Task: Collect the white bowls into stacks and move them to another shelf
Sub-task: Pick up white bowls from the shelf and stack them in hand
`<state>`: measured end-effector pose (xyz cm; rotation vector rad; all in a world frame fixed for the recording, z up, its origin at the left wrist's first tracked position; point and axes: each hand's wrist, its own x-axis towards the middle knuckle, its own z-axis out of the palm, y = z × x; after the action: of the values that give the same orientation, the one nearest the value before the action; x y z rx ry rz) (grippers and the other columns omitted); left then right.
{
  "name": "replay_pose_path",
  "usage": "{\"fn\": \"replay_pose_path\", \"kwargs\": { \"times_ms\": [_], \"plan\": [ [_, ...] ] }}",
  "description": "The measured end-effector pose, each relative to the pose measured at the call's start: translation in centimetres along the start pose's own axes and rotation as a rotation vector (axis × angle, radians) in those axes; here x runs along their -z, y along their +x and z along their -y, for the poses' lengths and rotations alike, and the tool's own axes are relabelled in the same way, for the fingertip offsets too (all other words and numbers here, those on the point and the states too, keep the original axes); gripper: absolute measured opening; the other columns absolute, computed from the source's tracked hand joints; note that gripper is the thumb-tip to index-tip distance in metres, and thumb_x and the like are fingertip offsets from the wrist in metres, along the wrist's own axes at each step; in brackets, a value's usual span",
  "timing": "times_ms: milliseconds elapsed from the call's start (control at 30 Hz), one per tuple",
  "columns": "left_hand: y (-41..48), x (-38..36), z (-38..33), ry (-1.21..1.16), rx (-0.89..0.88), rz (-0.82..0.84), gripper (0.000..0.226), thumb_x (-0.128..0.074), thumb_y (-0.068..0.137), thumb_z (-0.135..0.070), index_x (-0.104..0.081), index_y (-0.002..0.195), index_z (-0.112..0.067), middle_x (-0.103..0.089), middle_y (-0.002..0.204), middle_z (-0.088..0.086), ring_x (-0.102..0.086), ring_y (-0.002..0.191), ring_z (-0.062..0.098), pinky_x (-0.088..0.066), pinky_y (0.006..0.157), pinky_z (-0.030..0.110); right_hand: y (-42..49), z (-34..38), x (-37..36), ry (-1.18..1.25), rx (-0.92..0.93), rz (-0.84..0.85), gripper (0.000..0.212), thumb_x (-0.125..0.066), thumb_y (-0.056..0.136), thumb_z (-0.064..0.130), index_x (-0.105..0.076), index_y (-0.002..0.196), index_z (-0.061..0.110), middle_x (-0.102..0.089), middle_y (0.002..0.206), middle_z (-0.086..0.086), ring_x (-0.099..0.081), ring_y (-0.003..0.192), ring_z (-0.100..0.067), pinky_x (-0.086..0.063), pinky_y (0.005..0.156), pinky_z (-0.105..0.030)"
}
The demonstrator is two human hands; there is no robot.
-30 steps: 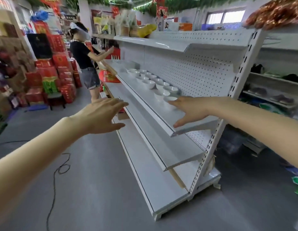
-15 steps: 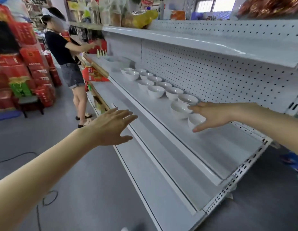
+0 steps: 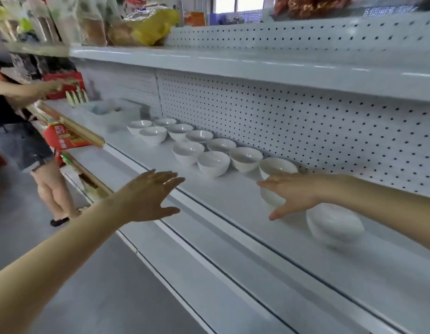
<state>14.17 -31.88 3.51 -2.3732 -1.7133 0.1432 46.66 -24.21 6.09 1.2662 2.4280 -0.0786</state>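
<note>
Several white bowls (image 3: 213,163) stand in two loose rows on a white shelf (image 3: 238,201) in front of a pegboard back wall. One more white bowl (image 3: 334,224) sits apart, nearest to me on the right, under my right forearm. My right hand (image 3: 293,194) reaches in with straight fingers and partly covers a bowl (image 3: 270,197); whether it touches that bowl I cannot tell. My left hand (image 3: 149,195) hovers with spread fingers over the shelf's front edge, holding nothing.
Lower white shelves (image 3: 209,273) step out below toward the aisle. A top shelf (image 3: 233,62) carries bagged goods. A clear plastic box (image 3: 110,114) sits beyond the bowls. Another person (image 3: 23,131) stands at the far left by red packages (image 3: 64,136).
I have come closer to the shelf and the bowls now fill the view. Both hands stay extended; my right hand has shifted over the near bowls.
</note>
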Motion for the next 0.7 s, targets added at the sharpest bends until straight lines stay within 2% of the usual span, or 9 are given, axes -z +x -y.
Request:
{"fn": "replay_pose_path", "kwargs": {
  "times_ms": [67, 167, 233, 300, 367, 433, 500, 567, 700],
  "plan": [
    [4.1, -1.0, 1.2, -0.073, -0.076, -0.054, 0.081, -0.045, 0.091, -0.062, -0.012, 0.154, -0.022, -0.018, 0.161, 0.005, -0.019, 0.147, 0.019, -0.009, 0.119, 0.033, 0.9, -1.0, 0.1, 0.070, -0.045, 0.000, 0.100, -0.056, 0.081, 0.068, -0.002, 0.154, 0.025, -0.009, 0.161, 0.003, -0.012, 0.148, -0.019, -0.021, 0.118, -0.034],
    [10.0, -1.9, 1.3, -0.104, -0.234, -0.108, 0.080, -0.052, 0.089, -0.058, -0.021, 0.152, -0.020, -0.023, 0.159, 0.005, -0.024, 0.145, 0.021, -0.014, 0.118, 0.032, 2.2, -2.6, -0.8, 0.136, -0.165, -0.032, 0.102, -0.057, 0.075, 0.073, -0.009, 0.152, 0.028, -0.024, 0.156, -0.001, -0.027, 0.141, -0.024, -0.034, 0.111, -0.042],
    [13.5, -2.7, 1.3, -0.072, -0.364, -0.152, 0.079, -0.061, 0.086, -0.055, -0.034, 0.148, -0.014, -0.036, 0.153, 0.010, -0.038, 0.139, 0.026, -0.025, 0.115, 0.037, 2.9, -3.3, -1.6, 0.219, -0.256, -0.060, 0.100, -0.059, 0.073, 0.073, -0.012, 0.150, 0.032, -0.032, 0.151, -0.002, -0.035, 0.135, -0.024, -0.037, 0.108, -0.043],
    [16.2, -4.0, 1.6, -0.051, -0.496, -0.198, 0.078, -0.074, 0.076, -0.051, -0.050, 0.136, -0.008, -0.056, 0.136, 0.015, -0.059, 0.119, 0.031, -0.045, 0.099, 0.042, 3.4, -3.5, -2.6, 0.320, -0.334, -0.071, 0.103, -0.063, 0.072, 0.071, -0.007, 0.151, 0.035, -0.028, 0.155, 0.000, -0.031, 0.139, -0.023, -0.032, 0.112, -0.041],
    [18.9, -5.5, 2.5, -0.047, -0.555, -0.256, 0.078, -0.080, 0.068, -0.053, -0.058, 0.128, -0.007, -0.065, 0.123, 0.014, -0.067, 0.104, 0.029, -0.054, 0.085, 0.041, 4.0, -3.6, -3.6, 0.390, -0.433, -0.060, 0.114, -0.063, 0.069, 0.074, -0.001, 0.153, 0.029, -0.020, 0.159, 0.001, -0.024, 0.143, -0.022, -0.026, 0.116, -0.038],
    [21.2, -6.8, 3.6, -0.074, -0.605, -0.267, 0.076, -0.073, 0.073, -0.057, -0.057, 0.127, -0.006, -0.065, 0.122, 0.016, -0.067, 0.104, 0.031, -0.054, 0.085, 0.045, 4.7, -3.5, -4.3, 0.450, -0.528, -0.037, 0.121, -0.064, 0.066, 0.076, 0.003, 0.153, 0.026, -0.015, 0.161, 0.002, -0.020, 0.145, -0.022, -0.023, 0.117, -0.037],
    [22.9, -8.1, 4.5, -0.124, -0.633, -0.239, 0.077, -0.046, 0.086, -0.065, -0.051, 0.131, -0.004, -0.061, 0.128, 0.018, -0.062, 0.113, 0.034, -0.049, 0.093, 0.051, 5.4, -3.3, -4.8, 0.476, -0.591, -0.044, 0.123, -0.066, 0.065, 0.075, 0.002, 0.154, 0.024, -0.014, 0.161, 0.002, -0.020, 0.145, -0.022, -0.022, 0.118, -0.037],
    [23.6, -9.3, 5.4, -0.159, -0.622, -0.191, 0.088, -0.026, 0.087, -0.073, -0.046, 0.138, -0.004, -0.053, 0.138, 0.016, -0.054, 0.124, 0.033, -0.039, 0.105, 0.051, 6.1, -3.0, -5.2, 0.500, -0.641, -0.081, 0.124, -0.070, 0.063, 0.073, 0.000, 0.154, 0.024, -0.017, 0.160, 0.000, -0.023, 0.144, -0.023, -0.023, 0.117, -0.037],
    [22.9, -12.3, 6.5, -0.188, -0.617, -0.162, 0.089, -0.029, 0.086, -0.071, -0.038, 0.145, -0.005, -0.044, 0.147, 0.013, -0.044, 0.135, 0.029, -0.031, 0.112, 0.050, 6.8, -2.2, -5.9, 0.587, -0.694, -0.120, 0.124, -0.078, 0.064, 0.061, -0.003, 0.154, 0.023, -0.021, 0.159, 0.002, -0.025, 0.143, -0.020, -0.020, 0.113, -0.030]
  ]
}}
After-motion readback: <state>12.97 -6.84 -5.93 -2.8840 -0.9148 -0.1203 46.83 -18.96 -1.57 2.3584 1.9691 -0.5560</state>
